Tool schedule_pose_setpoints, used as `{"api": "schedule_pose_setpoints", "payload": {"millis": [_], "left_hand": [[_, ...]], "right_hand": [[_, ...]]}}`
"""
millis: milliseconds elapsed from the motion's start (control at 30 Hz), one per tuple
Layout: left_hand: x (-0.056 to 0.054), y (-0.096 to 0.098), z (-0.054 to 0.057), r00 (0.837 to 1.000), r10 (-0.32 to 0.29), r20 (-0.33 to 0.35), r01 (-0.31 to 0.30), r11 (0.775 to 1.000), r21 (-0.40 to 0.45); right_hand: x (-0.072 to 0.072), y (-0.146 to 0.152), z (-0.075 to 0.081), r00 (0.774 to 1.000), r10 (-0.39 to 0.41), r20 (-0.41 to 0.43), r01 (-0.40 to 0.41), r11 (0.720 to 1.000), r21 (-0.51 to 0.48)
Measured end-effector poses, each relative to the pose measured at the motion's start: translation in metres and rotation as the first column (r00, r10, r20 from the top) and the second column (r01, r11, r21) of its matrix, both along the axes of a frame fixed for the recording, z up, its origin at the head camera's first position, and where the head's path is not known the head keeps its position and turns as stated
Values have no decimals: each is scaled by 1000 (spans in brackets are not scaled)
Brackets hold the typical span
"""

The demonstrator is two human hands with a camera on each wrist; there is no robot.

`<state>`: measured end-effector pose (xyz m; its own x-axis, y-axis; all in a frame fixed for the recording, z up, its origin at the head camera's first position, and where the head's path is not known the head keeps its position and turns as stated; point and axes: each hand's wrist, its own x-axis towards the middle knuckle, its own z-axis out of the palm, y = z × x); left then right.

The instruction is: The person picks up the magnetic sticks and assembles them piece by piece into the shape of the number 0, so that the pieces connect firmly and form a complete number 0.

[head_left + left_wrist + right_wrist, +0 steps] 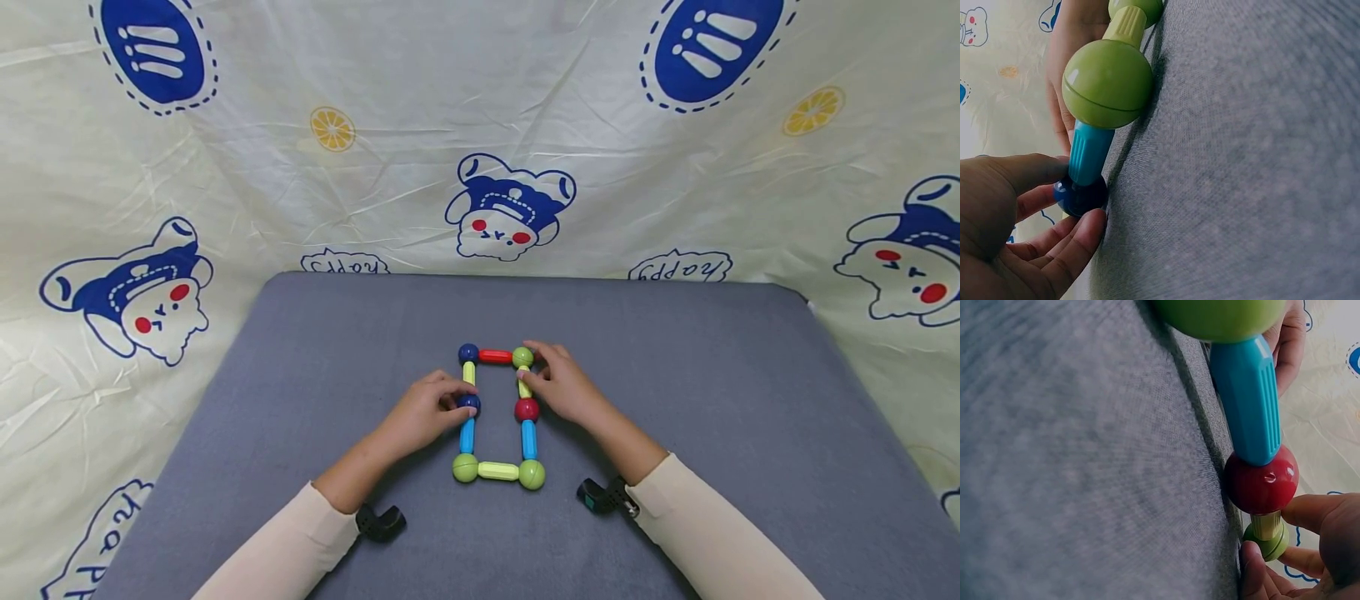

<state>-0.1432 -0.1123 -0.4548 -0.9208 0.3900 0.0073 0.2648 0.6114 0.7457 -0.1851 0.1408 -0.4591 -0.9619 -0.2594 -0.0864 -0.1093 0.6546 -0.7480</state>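
Note:
A long rectangle of toy building rods and balls lies on the table, joined all round. My left hand (423, 412) pinches the dark blue ball (1079, 199) midway along its left side, thumb and fingers on opposite sides. A blue rod (467, 437) runs from that ball to a green ball (1107, 84) at the near left corner. At the far right corner my right hand (566, 387) holds the green ball (522, 357) and the yellow rod (524, 385) below it. The red ball (1261, 480) joins that rod to another blue rod (1246, 400).
A red rod (495, 357) forms the far end and a yellow rod (498, 472) the near end. Grey cloth covers the table (337, 333); a printed pale sheet (405, 192) hangs behind. Black wrist devices (381, 523) sit by both sleeves.

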Motion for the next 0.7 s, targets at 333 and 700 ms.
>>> {"api": "schedule_pose_setpoints", "payload": {"millis": [333,700], "left_hand": [[-12,7,-1,1000,3,16,-3,1000,-9],[-34,15,-3,997,40,59,-40,999,-1]], "right_hand": [[-11,3,1,1000,-25,-9,25,1000,6],[-26,6,1,998,-61,-16,61,998,23]]}}
